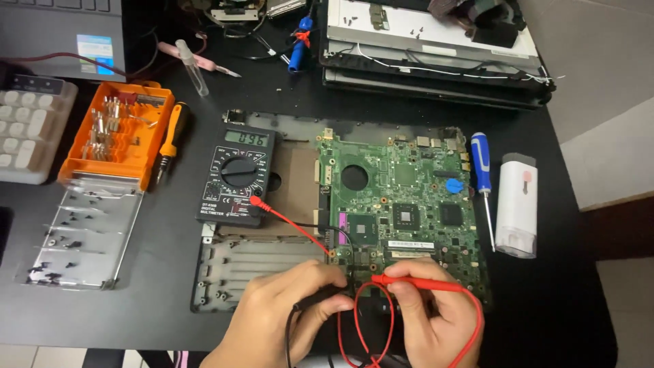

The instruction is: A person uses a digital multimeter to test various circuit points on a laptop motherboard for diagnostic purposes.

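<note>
Both hands sit at the bottom centre of the frame, over the near edge of a green circuit board (402, 204). The left hand (286, 307) is curled around a black probe (320, 298), its tip aimed at the board's lower left corner. The right hand (429, 313) pinches a red probe (409, 281) between thumb and fingers, the probe lying nearly level and pointing left, its tip just beside the black one at the board's lower edge. A red lead (368, 334) loops down between the two hands, and another red wire (293, 225) runs up and left from the board to a black multimeter (238, 176), which lies left of the board with its dial in the middle and its display lit. The board rests in an open laptop base (252, 272) on a black table (170, 286). At the right of the board lie a blue-handled screwdriver (482, 170) and, further right, a white bottle-shaped thing (518, 204). Left of the meter lies an orange-handled screwdriver (170, 136), beside an orange bit case (119, 136) with a clear lid (82, 238) holding small screws. A white keyboard (27, 129) shows at the far left, and a stack of laptop parts (436, 48) fills the upper right.
</note>
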